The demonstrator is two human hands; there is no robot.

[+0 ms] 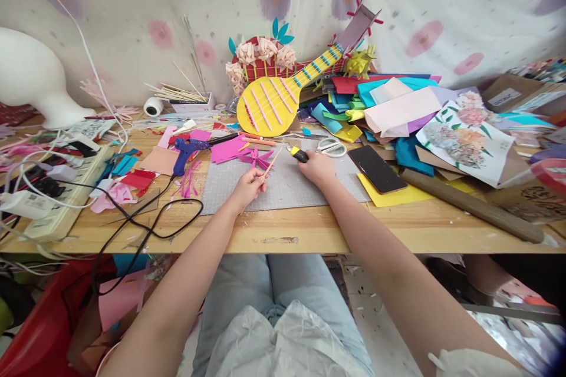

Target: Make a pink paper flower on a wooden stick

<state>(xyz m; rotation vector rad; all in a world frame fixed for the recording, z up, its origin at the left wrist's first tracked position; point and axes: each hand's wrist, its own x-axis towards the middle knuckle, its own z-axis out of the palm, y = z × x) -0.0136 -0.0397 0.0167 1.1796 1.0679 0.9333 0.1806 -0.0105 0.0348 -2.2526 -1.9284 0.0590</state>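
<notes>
My left hand [250, 189] pinches a thin wooden stick [273, 161], its free end slanting up to the right over the grey cutting mat [283, 197]. My right hand [320, 168] is closed round a small yellow-and-black tool [298, 154], probably a utility knife; its far end is too small to make out. A magenta paper flower with pointed petals [256, 158] lies on the mat just beyond my left hand. White-handled scissors [332, 147] rest behind my right hand. Magenta paper sheets [226, 150] lie at the mat's back left.
A blue glue gun [186, 154] with a black cord lies on the left, near a power strip [66, 200]. Behind the mat leans a yellow paper lute [267, 107]. To the right are a phone [377, 169], coloured paper [400, 106] and a wooden rod [473, 206].
</notes>
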